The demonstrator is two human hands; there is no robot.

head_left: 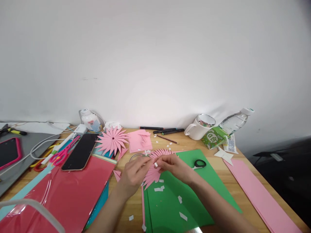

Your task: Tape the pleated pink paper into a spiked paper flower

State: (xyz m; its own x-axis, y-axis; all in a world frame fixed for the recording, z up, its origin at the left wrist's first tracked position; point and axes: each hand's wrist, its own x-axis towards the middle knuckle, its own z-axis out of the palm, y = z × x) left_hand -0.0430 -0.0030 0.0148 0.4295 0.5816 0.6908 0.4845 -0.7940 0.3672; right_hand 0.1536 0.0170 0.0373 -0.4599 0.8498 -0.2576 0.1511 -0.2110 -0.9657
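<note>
Both my hands meet over a pink pleated paper piece (152, 177) with pointed tips, lying at the left edge of the green paper sheets (194, 181). Pinched in the fingers of my right hand (170, 165) is a small white paper scrap (155, 164). My left hand (136, 174) is closed at the fingertips, close against the right fingers; what it grips, if anything, is hidden. Small white scraps (159, 189) lie on the green paper below. A finished-looking pink paper star wheel (113, 138) rests behind, to the left.
Scissors with black handles (200, 163) lie on the green paper. A white mug (200, 127), green box (213, 137) and tilted water bottle (234, 120) stand at back right. Left are a phone (80, 152), pink scissors (63, 153) and red sheets (60, 194). Pink strips (262, 194) lie right.
</note>
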